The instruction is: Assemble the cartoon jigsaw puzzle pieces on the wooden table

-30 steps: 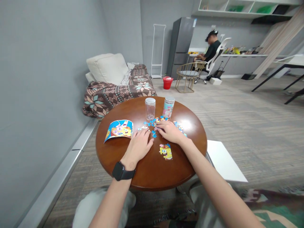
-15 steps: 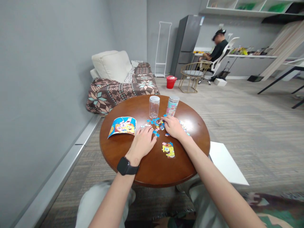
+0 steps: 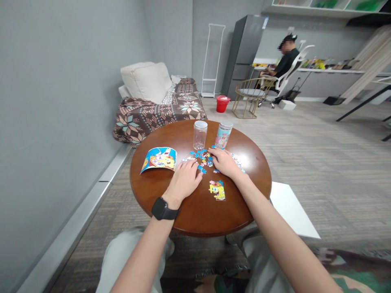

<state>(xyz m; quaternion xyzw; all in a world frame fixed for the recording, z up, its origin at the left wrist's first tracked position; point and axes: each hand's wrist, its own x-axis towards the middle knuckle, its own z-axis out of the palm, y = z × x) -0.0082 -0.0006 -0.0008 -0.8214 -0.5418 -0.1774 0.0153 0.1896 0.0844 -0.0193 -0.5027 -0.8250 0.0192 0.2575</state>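
Observation:
My left hand (image 3: 183, 180) lies palm down at the left side of a scatter of jigsaw puzzle pieces (image 3: 201, 154), fingers stretched out and the thumb apart. On the other side of the scatter, my right hand (image 3: 224, 161) rests over the pieces with its fingers extended, hiding some of them. Nearer me sits a small joined section of puzzle (image 3: 217, 190) with a yellow cartoon face. A curved picture sheet (image 3: 160, 158) stands bowed on the left. Behind the pieces are a clear jar (image 3: 200, 136) with a silver lid and a printed can (image 3: 223, 135).
The round brown table (image 3: 195, 221) carries everything. Beyond it are a sofa with a patterned cover (image 3: 159, 114), a red bin (image 3: 222, 104) and a gold-framed chair (image 3: 251, 93). A person (image 3: 287, 59) sits at the far counter. A white board (image 3: 291, 207) lies right of the table.
The whole view has shifted slightly, with the scene a little higher and further right. Both hands stay almost in the same spots among the pieces.

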